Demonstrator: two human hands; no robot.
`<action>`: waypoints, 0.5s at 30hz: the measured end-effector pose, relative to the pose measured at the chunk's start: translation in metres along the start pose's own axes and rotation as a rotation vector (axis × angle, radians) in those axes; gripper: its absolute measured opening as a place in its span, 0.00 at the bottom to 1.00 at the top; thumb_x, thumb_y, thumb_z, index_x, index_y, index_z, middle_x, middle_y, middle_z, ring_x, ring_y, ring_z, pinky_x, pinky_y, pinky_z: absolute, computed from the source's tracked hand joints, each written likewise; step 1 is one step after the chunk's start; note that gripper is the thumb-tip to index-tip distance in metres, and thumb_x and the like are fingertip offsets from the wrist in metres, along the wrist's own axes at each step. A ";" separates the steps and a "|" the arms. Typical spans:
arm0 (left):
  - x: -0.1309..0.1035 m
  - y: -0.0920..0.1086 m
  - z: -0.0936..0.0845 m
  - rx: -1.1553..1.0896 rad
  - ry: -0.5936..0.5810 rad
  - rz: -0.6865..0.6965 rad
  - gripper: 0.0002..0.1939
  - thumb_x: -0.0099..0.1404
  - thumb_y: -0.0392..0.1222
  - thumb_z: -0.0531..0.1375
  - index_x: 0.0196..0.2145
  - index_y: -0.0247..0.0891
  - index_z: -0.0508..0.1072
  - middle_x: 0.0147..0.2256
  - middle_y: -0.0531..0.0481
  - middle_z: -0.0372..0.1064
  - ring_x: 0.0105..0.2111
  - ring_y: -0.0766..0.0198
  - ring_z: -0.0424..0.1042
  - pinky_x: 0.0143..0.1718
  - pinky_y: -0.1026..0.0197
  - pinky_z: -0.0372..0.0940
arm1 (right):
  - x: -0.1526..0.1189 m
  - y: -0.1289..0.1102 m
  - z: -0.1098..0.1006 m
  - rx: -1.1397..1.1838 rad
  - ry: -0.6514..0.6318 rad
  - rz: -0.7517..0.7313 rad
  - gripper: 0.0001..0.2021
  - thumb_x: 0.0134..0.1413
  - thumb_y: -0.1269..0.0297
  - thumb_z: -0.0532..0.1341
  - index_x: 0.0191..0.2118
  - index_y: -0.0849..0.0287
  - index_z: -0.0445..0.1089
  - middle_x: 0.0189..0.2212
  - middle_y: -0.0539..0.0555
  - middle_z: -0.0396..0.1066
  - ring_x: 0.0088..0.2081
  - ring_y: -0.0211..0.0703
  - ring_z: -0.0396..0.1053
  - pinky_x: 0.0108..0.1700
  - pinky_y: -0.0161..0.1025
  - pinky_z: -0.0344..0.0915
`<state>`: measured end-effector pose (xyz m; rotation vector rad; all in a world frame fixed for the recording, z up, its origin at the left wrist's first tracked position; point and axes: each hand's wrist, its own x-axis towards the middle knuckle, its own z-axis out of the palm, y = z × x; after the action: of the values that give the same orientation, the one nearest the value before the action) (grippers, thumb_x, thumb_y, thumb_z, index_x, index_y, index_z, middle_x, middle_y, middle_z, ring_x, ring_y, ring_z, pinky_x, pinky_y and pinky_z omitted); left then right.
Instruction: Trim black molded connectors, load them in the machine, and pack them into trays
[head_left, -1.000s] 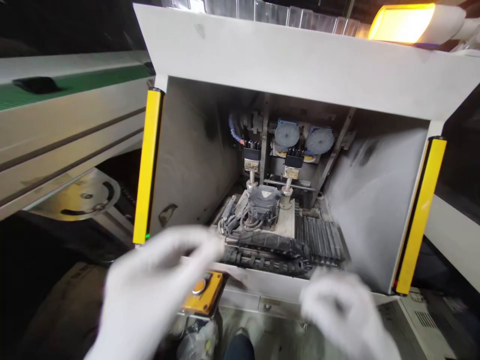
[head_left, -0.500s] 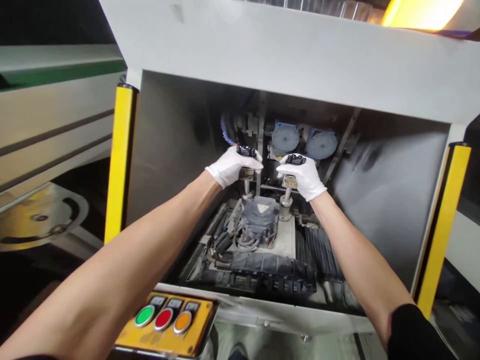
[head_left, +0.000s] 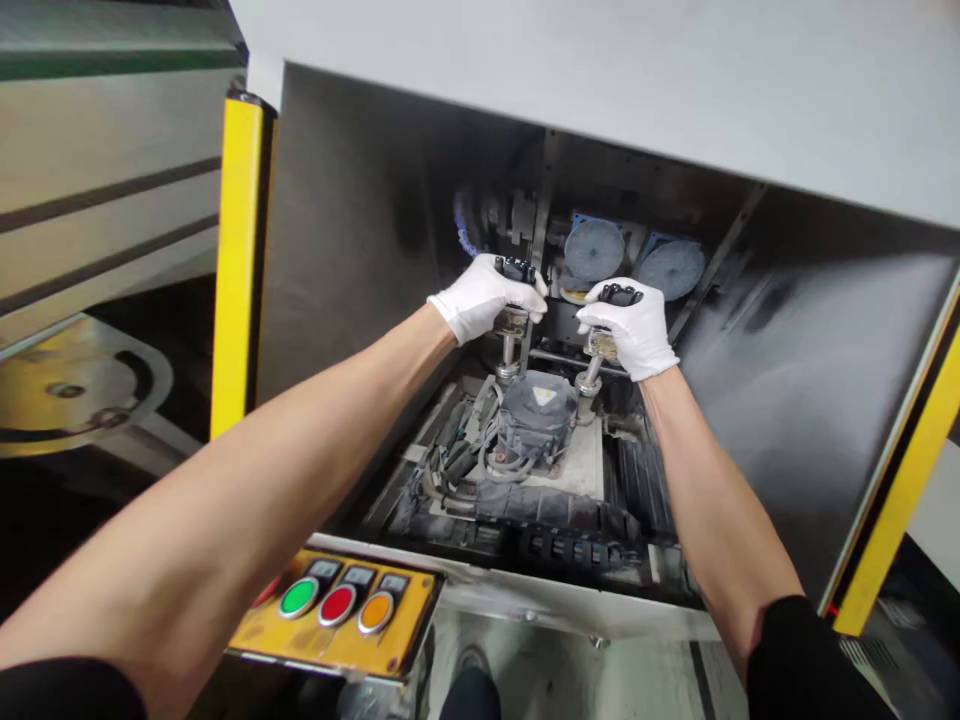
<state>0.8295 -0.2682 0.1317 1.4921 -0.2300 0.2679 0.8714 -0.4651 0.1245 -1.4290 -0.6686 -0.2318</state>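
Note:
Both my hands wear white gloves and reach deep into an open grey machine housing [head_left: 360, 230]. My left hand [head_left: 480, 298] is closed around a black part [head_left: 514, 269] on top of the left metal post [head_left: 508, 352]. My right hand [head_left: 634, 325] grips a matching black part [head_left: 619, 294] on the right post [head_left: 589, 375]. Between and below the posts sits a dusty grey motor [head_left: 537, 412] on a pale plate. Two round blue-backed discs [head_left: 594, 249] hang behind the hands.
Yellow light-curtain bars [head_left: 235, 260] flank the opening on both sides. A yellow control box [head_left: 337, 610] with green, red and orange buttons sits at the front left. A black cable chain [head_left: 555, 515] runs along the machine floor. A conveyor frame [head_left: 97, 200] stands at left.
My hands went from blurred in front of the machine to reaching inside and closing on the two black parts. The view has since moved closer and slightly down.

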 end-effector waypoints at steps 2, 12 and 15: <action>0.000 0.002 0.000 0.003 -0.020 0.006 0.17 0.37 0.33 0.71 0.28 0.32 0.73 0.22 0.51 0.71 0.23 0.63 0.71 0.29 0.61 0.66 | 0.001 0.000 0.000 -0.012 -0.001 -0.005 0.08 0.33 0.69 0.72 0.25 0.60 0.75 0.17 0.45 0.72 0.20 0.38 0.74 0.25 0.33 0.70; -0.003 0.014 -0.001 0.016 -0.039 0.025 0.08 0.48 0.30 0.67 0.27 0.34 0.73 0.21 0.55 0.71 0.24 0.66 0.70 0.30 0.62 0.66 | 0.004 0.000 -0.002 -0.016 -0.031 0.001 0.09 0.32 0.76 0.71 0.25 0.59 0.75 0.17 0.45 0.72 0.21 0.40 0.75 0.25 0.33 0.70; 0.007 0.048 0.010 -0.125 0.156 0.092 0.05 0.60 0.27 0.59 0.29 0.34 0.69 0.28 0.57 0.72 0.33 0.68 0.78 0.33 0.68 0.66 | 0.007 0.001 -0.003 -0.026 -0.031 0.020 0.10 0.33 0.78 0.72 0.25 0.59 0.75 0.17 0.45 0.72 0.21 0.41 0.75 0.24 0.34 0.69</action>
<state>0.8208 -0.2747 0.1798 1.3322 -0.1871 0.4345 0.8784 -0.4666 0.1280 -1.4658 -0.6785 -0.2042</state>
